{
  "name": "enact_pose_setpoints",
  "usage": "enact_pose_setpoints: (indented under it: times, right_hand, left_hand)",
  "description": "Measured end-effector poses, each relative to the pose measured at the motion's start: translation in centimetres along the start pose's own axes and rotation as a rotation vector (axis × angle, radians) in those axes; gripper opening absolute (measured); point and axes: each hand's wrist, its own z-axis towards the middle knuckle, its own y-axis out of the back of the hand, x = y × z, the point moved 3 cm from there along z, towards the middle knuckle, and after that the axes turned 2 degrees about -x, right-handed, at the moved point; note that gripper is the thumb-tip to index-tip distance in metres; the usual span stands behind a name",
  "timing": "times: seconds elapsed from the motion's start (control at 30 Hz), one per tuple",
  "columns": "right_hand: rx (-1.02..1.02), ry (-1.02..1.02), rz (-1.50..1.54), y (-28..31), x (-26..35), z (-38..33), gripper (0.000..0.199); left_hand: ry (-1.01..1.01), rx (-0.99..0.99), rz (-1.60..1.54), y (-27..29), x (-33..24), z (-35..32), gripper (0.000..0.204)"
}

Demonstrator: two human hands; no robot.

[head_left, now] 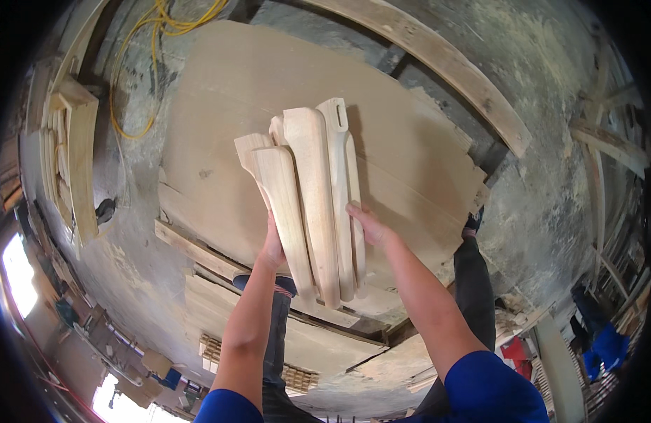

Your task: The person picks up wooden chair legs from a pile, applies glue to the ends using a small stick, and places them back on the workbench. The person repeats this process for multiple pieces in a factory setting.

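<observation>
Several pale, shaped wooden legs [311,190] are bundled side by side between my two hands, their wider ends pointing away from me. One piece on the right has a slot cut near its far end. My left hand [273,243] presses the bundle from the left side, its fingers mostly hidden behind the wood. On the other side, my right hand [368,224] grips the outermost piece, with the thumb showing along its edge. Beneath the bundle lies a large brown cardboard sheet [424,162].
A wooden crate [82,155] with stacked pieces stands at the left. Yellow cable [154,70] coils on the concrete floor at upper left. A long board [438,60] runs across the upper right. Wooden strips [198,250] edge the cardboard near my feet. Stacked wood pieces [297,377] lie between my legs.
</observation>
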Motion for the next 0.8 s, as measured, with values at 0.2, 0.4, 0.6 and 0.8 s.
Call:
enact_pose_setpoints:
  times: [0.2,0.4,0.6,0.8]
  right_hand:
    - [-0.063,0.084,0.049,2.4,-1.1,-4.0,0.094]
    - [0.037,0.095,0.02,3.2,0.8,-2.4,0.094]
    - [0.055,0.191,-0.068,2.4,1.7,-4.2,0.098]
    - [0.044,0.2,-0.116,4.1,3.3,-13.7,0.099]
  left_hand:
    - [0.017,0.013,-0.057,-4.6,3.4,-0.9,0.083]
    - [0.009,0.118,-0.154,-3.9,3.5,1.1,0.08]
    - [0.047,0.072,-0.145,-4.3,2.5,0.8,0.084]
    - [-0.03,0.159,-0.113,-14.3,1.8,-5.4,0.079]
